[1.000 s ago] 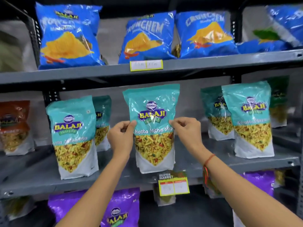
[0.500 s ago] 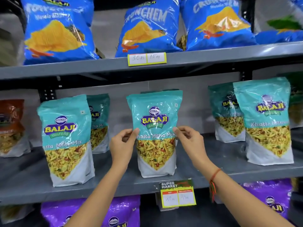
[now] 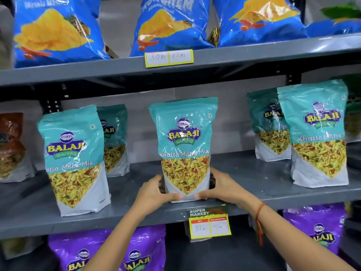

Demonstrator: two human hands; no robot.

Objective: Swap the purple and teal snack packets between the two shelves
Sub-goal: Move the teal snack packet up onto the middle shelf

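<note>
The grip has been lowered: the teal Khatta Mitha Mix packet [image 3: 184, 145] is now clasped at its base by the left hand [image 3: 154, 192] and right hand [image 3: 220, 186], upright on the middle shelf [image 3: 254, 173]; lifting out appears imminent.

Blue chip bags [image 3: 172, 26] above me, price tags [image 3: 169, 57] on shelf edges, orange-brown packet [image 3: 11, 147] far left, blurry.

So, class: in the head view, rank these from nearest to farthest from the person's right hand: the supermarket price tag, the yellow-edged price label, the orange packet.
From the right hand:
1. Supermarket price tag, just below it on the shelf edge.
2. Yellow-edged price label, up on the upper shelf edge.
3. Orange packet, far left.
</note>
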